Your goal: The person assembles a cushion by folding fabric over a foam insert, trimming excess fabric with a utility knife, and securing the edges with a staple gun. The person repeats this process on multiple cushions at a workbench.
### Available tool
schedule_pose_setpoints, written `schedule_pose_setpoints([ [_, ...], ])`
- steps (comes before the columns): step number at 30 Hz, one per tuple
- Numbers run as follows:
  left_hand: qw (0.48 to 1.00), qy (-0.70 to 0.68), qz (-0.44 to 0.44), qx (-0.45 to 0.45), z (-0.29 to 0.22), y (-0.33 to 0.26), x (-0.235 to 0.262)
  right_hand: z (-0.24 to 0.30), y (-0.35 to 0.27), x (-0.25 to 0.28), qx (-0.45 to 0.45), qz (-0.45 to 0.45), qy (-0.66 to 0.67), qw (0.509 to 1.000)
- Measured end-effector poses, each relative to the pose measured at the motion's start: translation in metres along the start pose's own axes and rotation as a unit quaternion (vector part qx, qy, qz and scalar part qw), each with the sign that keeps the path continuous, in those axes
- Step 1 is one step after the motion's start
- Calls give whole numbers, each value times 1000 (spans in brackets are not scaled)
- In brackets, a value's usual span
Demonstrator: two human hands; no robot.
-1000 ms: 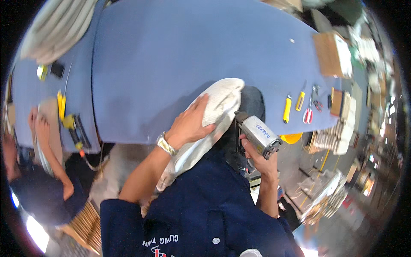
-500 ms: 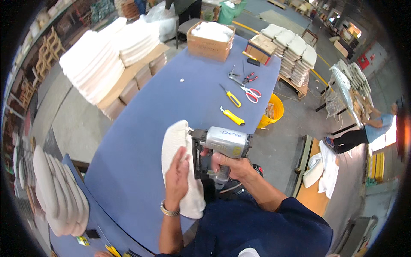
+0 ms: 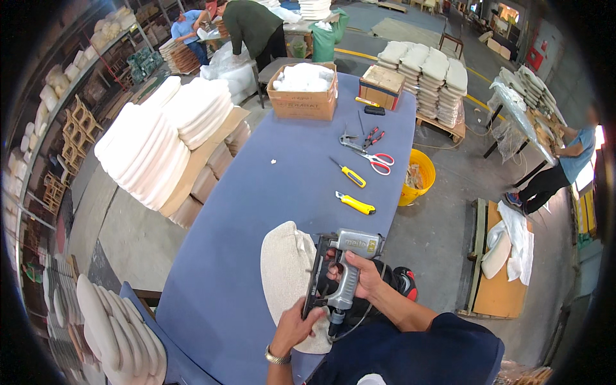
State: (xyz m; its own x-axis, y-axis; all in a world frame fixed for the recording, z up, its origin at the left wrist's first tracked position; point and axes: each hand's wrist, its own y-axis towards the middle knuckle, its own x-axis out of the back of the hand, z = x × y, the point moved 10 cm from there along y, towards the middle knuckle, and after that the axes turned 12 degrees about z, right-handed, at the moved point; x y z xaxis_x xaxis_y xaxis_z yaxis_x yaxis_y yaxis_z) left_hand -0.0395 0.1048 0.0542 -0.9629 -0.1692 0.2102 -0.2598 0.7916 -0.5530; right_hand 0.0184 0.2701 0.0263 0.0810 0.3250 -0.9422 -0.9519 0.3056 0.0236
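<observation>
My right hand (image 3: 363, 276) is wrapped round the handle of a silver and black pneumatic staple gun (image 3: 357, 241), held over the near right edge of the blue table. My left hand (image 3: 296, 328), with a metal-band watch at its wrist, is closed on the lower end of the gun's long black magazine. Beneath the gun lies a cream fabric-covered seat pad (image 3: 282, 269), its right side partly hidden by the gun and hands. An air hose runs from the handle's base toward my body.
On the blue table (image 3: 256, 186) lie a yellow utility knife (image 3: 355, 203), a screwdriver (image 3: 353, 176), scissors (image 3: 381, 164), pliers (image 3: 373, 137) and cardboard boxes (image 3: 301, 102). Stacked white pads (image 3: 144, 154) stand left; a yellow bucket (image 3: 420, 179) stands right. Other people work farther off.
My left hand has moved from lying over the pad to the magazine's lower end. The staple gun has tilted, its handle end swinging down. The whole view has shifted.
</observation>
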Motion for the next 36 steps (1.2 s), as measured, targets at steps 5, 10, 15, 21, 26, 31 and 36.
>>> schedule_pose_setpoints([
  [5,989,-130,38,66,66,-23,-18,9,4,6,-1,14,33,999],
  [10,972,-236,-6,-7,59,-25,-30,29,1,-14,20,51,15,998],
  [15,985,-138,31,-102,-6,-1,-41,109,-36,-51,122,65,-82,987],
  [21,973,-82,126,-174,-38,10,-75,151,-105,-73,197,74,-155,965],
  [26,968,-117,178,-135,-12,31,-112,147,-128,-43,189,20,-166,968],
  [31,975,-115,136,-133,4,78,-126,167,-128,2,200,-32,-169,965],
  [36,988,-54,84,-118,-45,152,-141,240,-125,58,230,-15,-115,966],
])
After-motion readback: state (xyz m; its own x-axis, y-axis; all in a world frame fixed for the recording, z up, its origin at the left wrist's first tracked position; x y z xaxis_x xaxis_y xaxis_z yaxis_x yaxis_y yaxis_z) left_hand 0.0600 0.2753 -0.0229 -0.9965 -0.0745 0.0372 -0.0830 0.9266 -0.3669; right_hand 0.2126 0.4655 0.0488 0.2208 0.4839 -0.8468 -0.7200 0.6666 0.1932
